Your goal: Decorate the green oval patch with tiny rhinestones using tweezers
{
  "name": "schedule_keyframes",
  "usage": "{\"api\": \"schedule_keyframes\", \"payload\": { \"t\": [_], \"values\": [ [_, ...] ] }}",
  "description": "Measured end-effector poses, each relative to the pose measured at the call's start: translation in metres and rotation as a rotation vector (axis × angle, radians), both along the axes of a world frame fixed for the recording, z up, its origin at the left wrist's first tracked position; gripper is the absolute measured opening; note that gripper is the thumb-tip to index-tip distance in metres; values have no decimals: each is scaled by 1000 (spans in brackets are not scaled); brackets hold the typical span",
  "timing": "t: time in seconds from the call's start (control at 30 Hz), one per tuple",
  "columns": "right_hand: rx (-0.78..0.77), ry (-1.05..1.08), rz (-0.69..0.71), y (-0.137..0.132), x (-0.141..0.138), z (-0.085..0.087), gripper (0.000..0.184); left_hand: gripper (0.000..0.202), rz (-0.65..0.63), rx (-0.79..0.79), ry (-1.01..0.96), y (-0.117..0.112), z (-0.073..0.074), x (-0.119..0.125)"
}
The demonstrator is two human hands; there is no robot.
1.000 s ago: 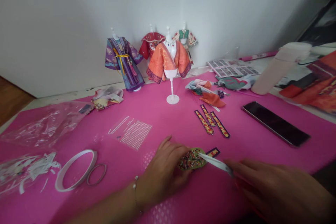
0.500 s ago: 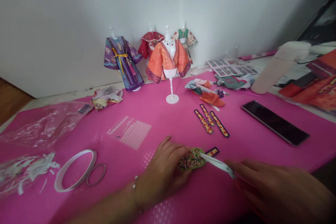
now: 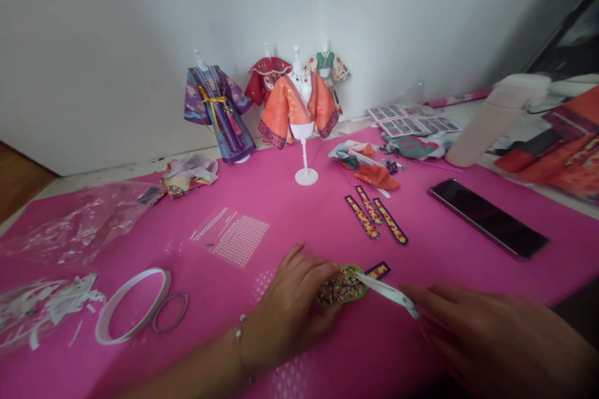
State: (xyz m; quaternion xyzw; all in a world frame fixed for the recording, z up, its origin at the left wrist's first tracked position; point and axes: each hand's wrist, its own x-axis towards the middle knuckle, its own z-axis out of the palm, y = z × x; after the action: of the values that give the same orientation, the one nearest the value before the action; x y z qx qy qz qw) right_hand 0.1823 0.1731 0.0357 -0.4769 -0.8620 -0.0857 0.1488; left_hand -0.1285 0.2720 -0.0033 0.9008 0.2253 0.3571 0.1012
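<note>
Covering most of the tabletop is a pink mat (image 3: 327, 224), with everything else lying on it or just behind it. At the back, near the wall, stand small dress forms: an orange robe (image 3: 299, 109) on a white stand in front, a purple robe (image 3: 216, 109) to its left. A dark phone (image 3: 486, 217) lies flat at right, well apart from the hands. A white tape ring (image 3: 133, 302) sits at left; three patterned strips (image 3: 377, 218) lie side by side beyond the work.

Left hand (image 3: 292, 308): palm down, fingers together, pressing the green beaded patch (image 3: 340, 285) flat against the mat near the front edge. Right hand (image 3: 491, 336): closed around the handle of small scissors (image 3: 386, 290), whose white blades point left and touch the patch's right edge. Blades open or shut: cannot tell.

Judgement: the patch looks light, thin and floppy, with a bumpy face; likely to slide or curl if unpinned. Best held flat by its left half, fingers clear of the blades.
</note>
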Motion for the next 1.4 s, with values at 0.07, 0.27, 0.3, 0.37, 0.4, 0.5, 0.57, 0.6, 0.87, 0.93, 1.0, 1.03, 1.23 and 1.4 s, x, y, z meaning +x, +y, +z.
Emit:
{"api": "schedule_keyframes", "payload": {
  "t": [0.07,0.27,0.3,0.37,0.4,0.5,0.57,0.6,0.87,0.93,1.0,1.03,1.23,1.4],
  "values": [
    [-15,6,-4,-2,1,-2,33,35,1,9,0,0,1,0],
    [-58,-7,-59,-7,1,-8,37,33,-2,3,14,0,2,0],
    [-56,-6,-55,-7,2,-8,36,32,-1,7,11,0,3,0],
    [-62,2,-23,-5,3,-8,35,32,-2,8,16,-1,4,1],
    [-64,3,-6,-3,3,-6,35,32,0,6,19,-1,4,1],
    [-67,-19,14,1,3,-2,38,32,-3,6,22,-1,5,1],
    [-47,-34,14,2,2,0,39,33,-4,7,16,-1,4,1],
    [-44,-42,13,2,2,0,39,33,-5,6,16,0,4,1],
    [-21,-21,16,1,2,-4,36,31,1,13,16,-1,2,2],
    [-25,-16,12,1,2,-4,38,30,8,13,22,-1,2,2],
    [-21,-19,5,0,2,-4,38,30,4,10,26,0,2,3],
    [-20,-21,5,0,3,-4,38,30,0,9,24,0,2,3],
    [-9,-5,23,0,1,0,38,34,55,-19,24,4,0,3],
    [-83,28,67,0,2,-2,37,35,147,-107,42,9,-4,0]
  ]
}}
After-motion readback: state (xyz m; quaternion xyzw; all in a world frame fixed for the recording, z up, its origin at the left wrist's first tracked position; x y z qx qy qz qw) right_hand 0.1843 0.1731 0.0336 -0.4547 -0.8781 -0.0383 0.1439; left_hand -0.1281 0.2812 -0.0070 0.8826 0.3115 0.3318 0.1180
